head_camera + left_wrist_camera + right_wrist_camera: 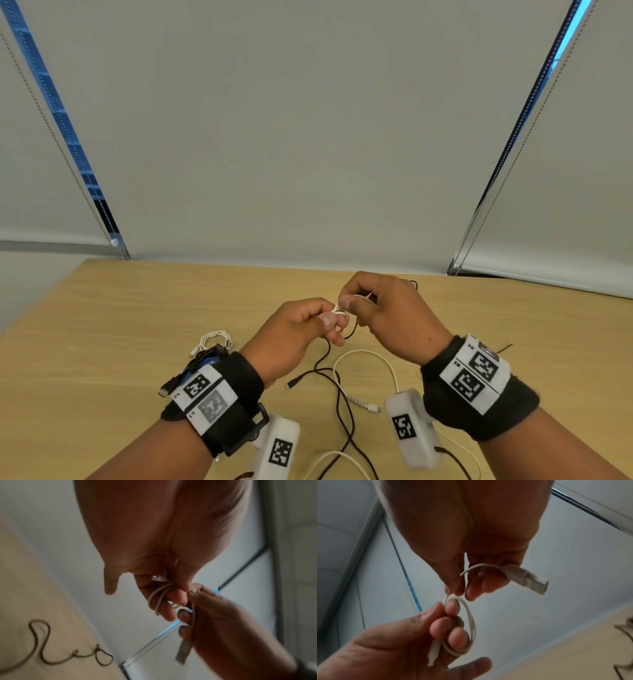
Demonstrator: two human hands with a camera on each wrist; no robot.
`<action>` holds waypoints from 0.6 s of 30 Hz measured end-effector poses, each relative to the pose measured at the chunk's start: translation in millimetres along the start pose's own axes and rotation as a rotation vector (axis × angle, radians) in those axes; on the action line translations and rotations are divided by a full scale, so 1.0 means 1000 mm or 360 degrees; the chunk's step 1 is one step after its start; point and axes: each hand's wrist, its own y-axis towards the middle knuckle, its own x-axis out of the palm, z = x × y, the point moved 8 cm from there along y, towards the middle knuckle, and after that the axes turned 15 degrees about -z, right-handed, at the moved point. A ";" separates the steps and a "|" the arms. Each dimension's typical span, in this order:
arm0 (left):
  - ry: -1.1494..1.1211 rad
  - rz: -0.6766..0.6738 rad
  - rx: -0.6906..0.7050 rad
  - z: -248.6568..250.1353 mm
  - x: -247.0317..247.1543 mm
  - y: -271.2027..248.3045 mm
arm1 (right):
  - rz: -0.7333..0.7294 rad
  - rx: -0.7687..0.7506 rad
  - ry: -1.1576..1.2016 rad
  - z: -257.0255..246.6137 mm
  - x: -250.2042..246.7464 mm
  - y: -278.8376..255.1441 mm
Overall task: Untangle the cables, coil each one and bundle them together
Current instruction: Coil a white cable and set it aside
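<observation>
Both hands are raised over the wooden table with a thin white cable between them. My left hand has the cable's small loops wound round its curled fingers, the small connector lying by the palm. My right hand pinches the same cable close to its other end; the white USB plug sticks out past the fingers. A black cable climbs from the table to just under the hands; I cannot tell if it is held.
A second white cable lies loose on the table under the hands, crossed by the black one. At the left sits a small coiled white cable beside a black and blue bundle. Window blinds stand behind the table.
</observation>
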 end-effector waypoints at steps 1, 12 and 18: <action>-0.0148 0.0006 0.0027 0.000 0.000 -0.001 | -0.0003 0.0008 0.0199 0.004 0.003 0.000; -0.0380 0.0265 0.0374 0.005 -0.018 -0.003 | -0.0302 0.0192 0.1782 0.027 0.051 0.000; -0.0574 0.0560 0.0209 -0.014 -0.031 -0.006 | -0.0036 0.0371 0.1068 0.041 0.035 -0.004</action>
